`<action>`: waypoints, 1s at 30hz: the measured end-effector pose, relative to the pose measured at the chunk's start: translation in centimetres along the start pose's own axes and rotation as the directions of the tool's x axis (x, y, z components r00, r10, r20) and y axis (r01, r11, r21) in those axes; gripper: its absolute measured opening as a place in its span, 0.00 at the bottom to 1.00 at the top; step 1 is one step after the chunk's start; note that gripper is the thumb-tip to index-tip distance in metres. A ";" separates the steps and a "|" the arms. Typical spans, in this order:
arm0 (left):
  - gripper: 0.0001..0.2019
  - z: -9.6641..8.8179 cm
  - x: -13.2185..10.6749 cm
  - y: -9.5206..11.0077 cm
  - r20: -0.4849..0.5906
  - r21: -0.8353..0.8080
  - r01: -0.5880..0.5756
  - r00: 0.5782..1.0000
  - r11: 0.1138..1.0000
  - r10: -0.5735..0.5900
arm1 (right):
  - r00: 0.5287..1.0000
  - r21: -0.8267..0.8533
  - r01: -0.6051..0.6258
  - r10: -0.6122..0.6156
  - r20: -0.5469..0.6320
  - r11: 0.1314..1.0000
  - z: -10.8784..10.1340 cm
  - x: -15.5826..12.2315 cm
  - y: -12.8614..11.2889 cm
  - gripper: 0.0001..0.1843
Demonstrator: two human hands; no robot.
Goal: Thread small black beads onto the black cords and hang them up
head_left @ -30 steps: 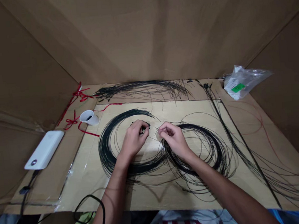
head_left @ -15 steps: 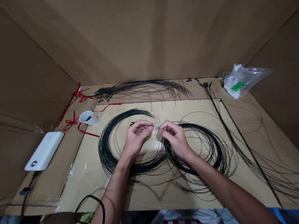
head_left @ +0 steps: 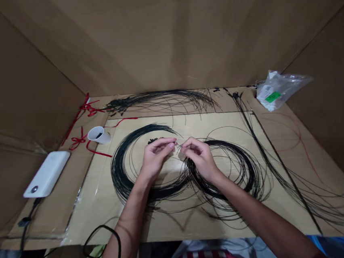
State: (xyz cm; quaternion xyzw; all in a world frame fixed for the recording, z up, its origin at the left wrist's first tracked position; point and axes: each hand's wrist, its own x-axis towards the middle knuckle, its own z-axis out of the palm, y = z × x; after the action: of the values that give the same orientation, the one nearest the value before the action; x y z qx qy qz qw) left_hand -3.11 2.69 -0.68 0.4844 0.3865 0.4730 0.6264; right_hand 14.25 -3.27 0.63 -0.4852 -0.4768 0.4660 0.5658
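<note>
My left hand (head_left: 155,158) and my right hand (head_left: 198,157) meet fingertip to fingertip over the pale board (head_left: 183,217). Both are pinched shut. The right pinches the end of a thin black strand (head_left: 182,147); what the left fingertips hold is too small to make out. A left coil of black strands (head_left: 124,170) curves round my left hand. A right coil (head_left: 239,167) lies under and beside my right wrist. A small heap of tiny black pieces (head_left: 152,140) sits just beyond my left fingers.
A white paper cup (head_left: 98,135) lies tipped at the left by red ribbon (head_left: 82,141). A white power bank (head_left: 46,174) with its cable is at far left. Loose black strands (head_left: 163,99) lie at the back and right. A clear plastic bag (head_left: 277,88) sits back right. Cardboard walls enclose everything.
My left hand lifted off the heap of black pieces and came to the right, its pinched fingertips now meeting those of my right hand. The right hand has hardly moved.
</note>
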 end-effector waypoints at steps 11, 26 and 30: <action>0.16 0.0 0.0 0.0 0.014 0.029 0.012 1.000 0.999 -0.013 | 1.000 0.017 -0.022 0.022 0.002 1.000 0.1 0.0 -0.5 0.07; 0.18 0.2 -0.1 0.3 0.017 0.051 0.017 1.000 0.999 -0.018 | 1.000 -0.023 -0.015 0.015 0.001 1.000 0.0 -0.1 -0.3 0.06; 0.17 0.1 -0.1 0.2 0.025 0.039 0.013 1.000 0.999 -0.014 | 1.000 -0.013 -0.019 0.019 -0.005 1.000 0.1 -0.1 -0.3 0.07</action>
State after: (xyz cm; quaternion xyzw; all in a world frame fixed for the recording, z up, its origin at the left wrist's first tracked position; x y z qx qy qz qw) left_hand -3.11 2.58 -0.50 0.4999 0.3909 0.4551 0.6247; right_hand 14.16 -3.37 0.93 -0.4943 -0.4739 0.4671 0.5594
